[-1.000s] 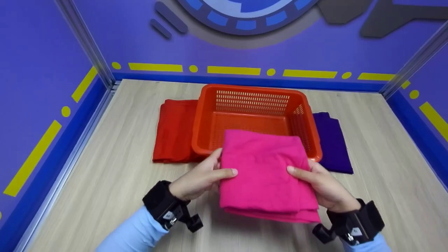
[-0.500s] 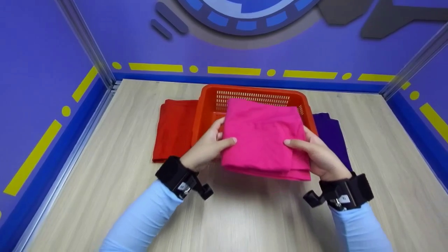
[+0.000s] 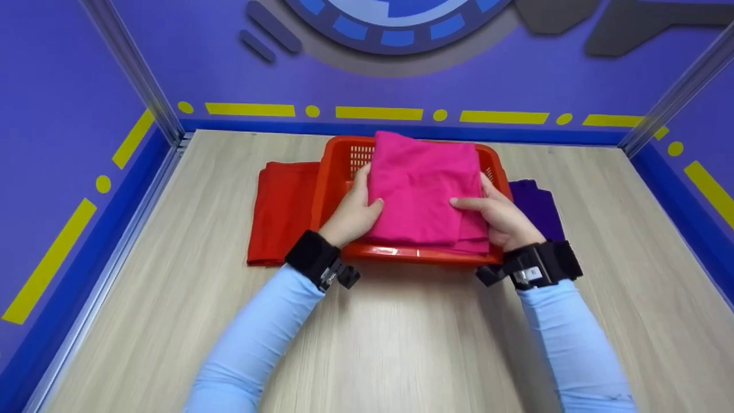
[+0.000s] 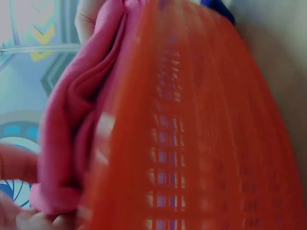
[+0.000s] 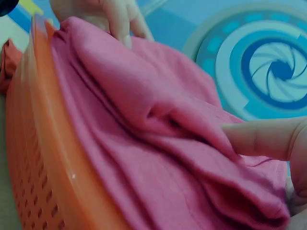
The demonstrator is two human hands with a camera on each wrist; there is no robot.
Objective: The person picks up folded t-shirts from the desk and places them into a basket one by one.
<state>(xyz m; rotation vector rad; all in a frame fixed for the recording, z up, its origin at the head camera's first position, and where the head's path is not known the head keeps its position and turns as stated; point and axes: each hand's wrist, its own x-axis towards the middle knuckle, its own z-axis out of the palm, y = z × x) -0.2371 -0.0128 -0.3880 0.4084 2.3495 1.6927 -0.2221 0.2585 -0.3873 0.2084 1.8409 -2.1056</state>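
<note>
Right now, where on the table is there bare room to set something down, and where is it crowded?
Bare wood lies in front of the orange basket, between and beside the forearms, and along the table towards both side walls. The middle back is crowded: red cloth, basket and purple cloth side by side, with the left hand and right hand gripping the pink cloth over the basket.

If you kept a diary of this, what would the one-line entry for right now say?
left hand: holds pink cloth | right hand: holds pink cloth | cloth: folded, over orange basket | beside basket: red cloth, purple cloth
</note>
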